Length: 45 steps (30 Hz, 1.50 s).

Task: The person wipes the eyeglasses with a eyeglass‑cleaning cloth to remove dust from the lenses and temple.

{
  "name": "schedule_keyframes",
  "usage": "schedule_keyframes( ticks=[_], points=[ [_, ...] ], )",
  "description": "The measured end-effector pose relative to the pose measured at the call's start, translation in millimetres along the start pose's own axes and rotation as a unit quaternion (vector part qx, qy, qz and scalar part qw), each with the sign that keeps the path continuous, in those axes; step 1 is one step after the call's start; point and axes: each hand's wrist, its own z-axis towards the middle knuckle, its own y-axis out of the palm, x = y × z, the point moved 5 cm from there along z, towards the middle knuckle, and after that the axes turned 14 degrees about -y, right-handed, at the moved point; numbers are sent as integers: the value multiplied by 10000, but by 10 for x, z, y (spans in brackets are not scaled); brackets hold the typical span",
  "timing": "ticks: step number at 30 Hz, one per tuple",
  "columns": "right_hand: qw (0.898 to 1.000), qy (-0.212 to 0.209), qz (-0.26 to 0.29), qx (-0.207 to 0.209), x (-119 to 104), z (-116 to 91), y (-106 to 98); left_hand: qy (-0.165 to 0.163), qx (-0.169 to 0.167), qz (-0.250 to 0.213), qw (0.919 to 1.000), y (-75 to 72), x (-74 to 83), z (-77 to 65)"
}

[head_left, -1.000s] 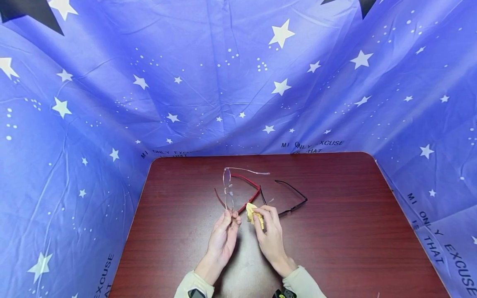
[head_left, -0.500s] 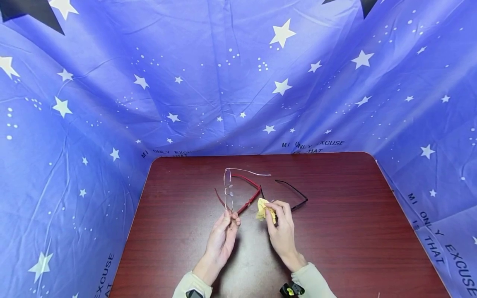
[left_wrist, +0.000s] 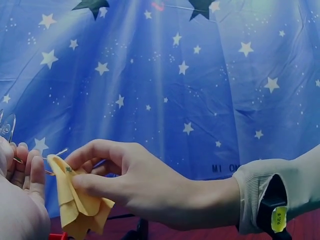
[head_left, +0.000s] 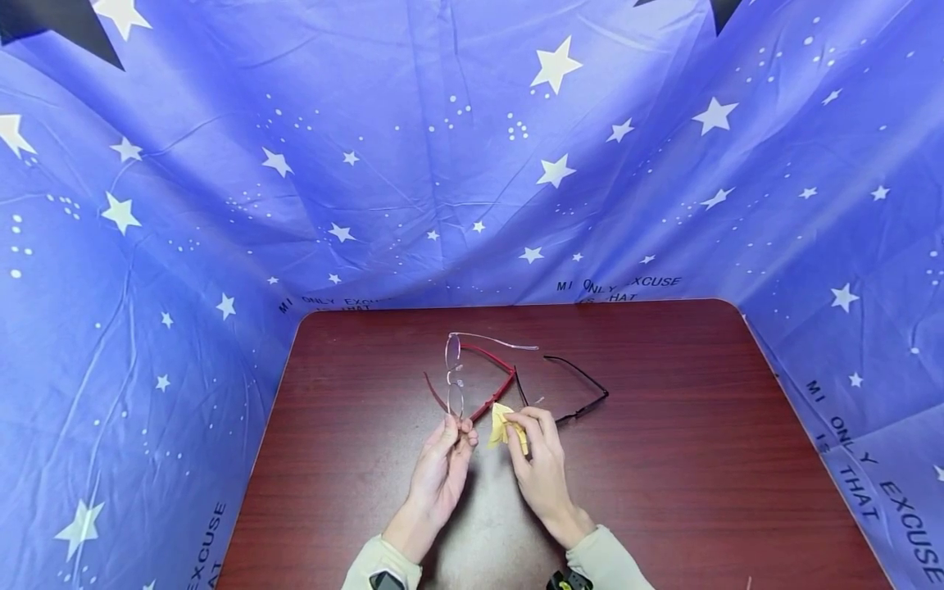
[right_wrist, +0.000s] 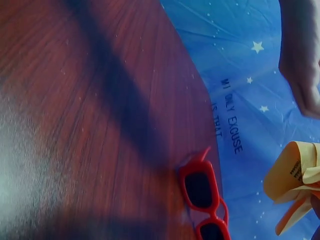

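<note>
My left hand grips a pair of thin wire-rimmed eyeglasses at one end of the frame, lenses standing upright above the table. One temple is unfolded at the far side. Between thumb and fingers my right hand pinches a creased yellow cloth, just right of the left hand. In the left wrist view the cloth hangs folded at the nearer temple, whose tip shows past it. Small dark print marks the cloth in the right wrist view.
Behind the hands, red sunglasses with dark lenses lie on the brown wooden table. Black-framed glasses lie to their right, partly hidden by the right hand. A blue star-printed curtain encloses the table's back and sides.
My right hand slid to the right with the cloth, then came back left towards the left hand. The left hand and the eyeglasses have barely moved.
</note>
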Motion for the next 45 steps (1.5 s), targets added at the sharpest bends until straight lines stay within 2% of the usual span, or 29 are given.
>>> schedule_keyframes(
  ticks=[6, 14, 19, 24, 30, 37, 45],
  points=[
    [9999, -12, 55, -147, -41, 3, 17, 16, -75, 34, 10000, -9, 2, 3],
    [9995, 13, -223, 217, 108, 40, -121, 23, -131, 138, 9998, -31, 25, -21],
    [9996, 124, -178, 162, 126, 25, -113, 6, -61, 99, 9999, -38, 17, -15],
    [9999, -61, -55, 75, 20, -14, -23, 11, -14, 135, 9999, -32, -8, 2],
    [9994, -337, -115, 2, -55, -16, 10, 56, -112, 216, 9997, -43, -9, 5],
    [9982, -353, -474, 137, 67, 29, -150, 181, -237, 504, 9983, -88, 46, -39],
    [9965, -98, -656, 506, 224, 143, -376, 399, -80, 1120, 9929, -192, 103, -77]
  ],
)
